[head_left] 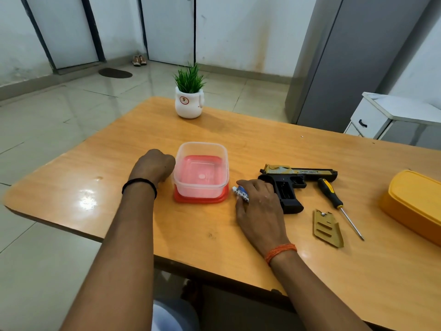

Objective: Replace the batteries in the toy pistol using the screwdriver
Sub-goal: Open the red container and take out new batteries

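Head-worn camera looks forward and down, close over the table (214, 130).

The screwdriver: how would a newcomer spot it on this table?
On the wooden table, look right of the black toy pistol. The screwdriver lies diagonally there, beside a flat tan cover plate. Only it has a black-and-yellow handle and thin metal shaft.

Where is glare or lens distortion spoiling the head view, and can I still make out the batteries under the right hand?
Head view: glare patch on the table near the left forearm; wide-angle bending bows the table edges and door frames. The right hand covers most of the batteries, so their count is unclear. Toy pistol and screwdriver are sharp.
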